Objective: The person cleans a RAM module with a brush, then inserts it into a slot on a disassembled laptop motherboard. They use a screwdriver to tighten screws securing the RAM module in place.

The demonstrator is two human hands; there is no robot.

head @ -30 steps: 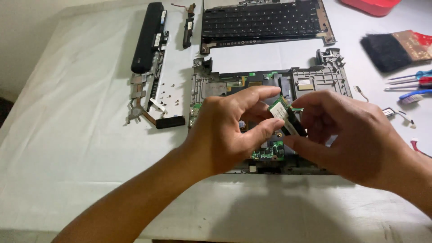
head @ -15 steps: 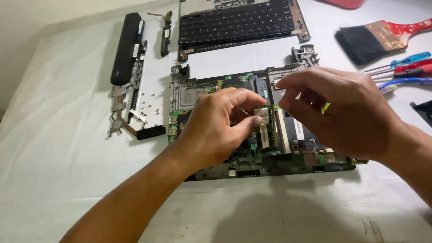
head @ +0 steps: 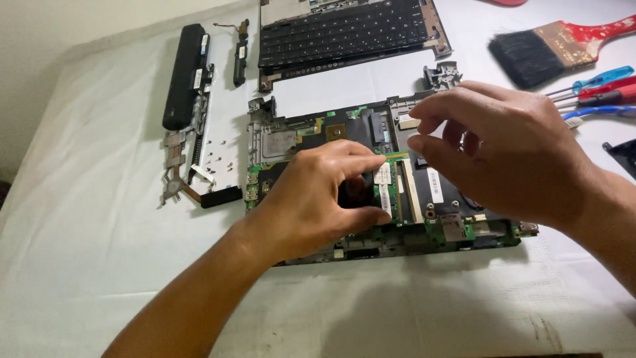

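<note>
A stripped laptop base with its green motherboard (head: 457,229) lies on a white cloth. A green memory module (head: 387,189) with white labels sits in the slot at the board's middle. My left hand (head: 311,205) reaches in from the lower left, index finger and thumb pinching the module's left edge. My right hand (head: 510,156) hovers over the right half of the board, fingers curled just above the module's far side with nothing visible in them. Both hands hide part of the board.
A removed keyboard (head: 344,30) lies behind the board. A black battery (head: 182,76), a metal bracket with a copper pipe (head: 175,179) and loose screws (head: 222,156) are at the left. A red-handled brush (head: 550,50) and screwdrivers (head: 596,89) lie at the right.
The module was held up between both hands; now it lies down in the slot. My right hand has let go and lifted to the right, while the left stays on the module.
</note>
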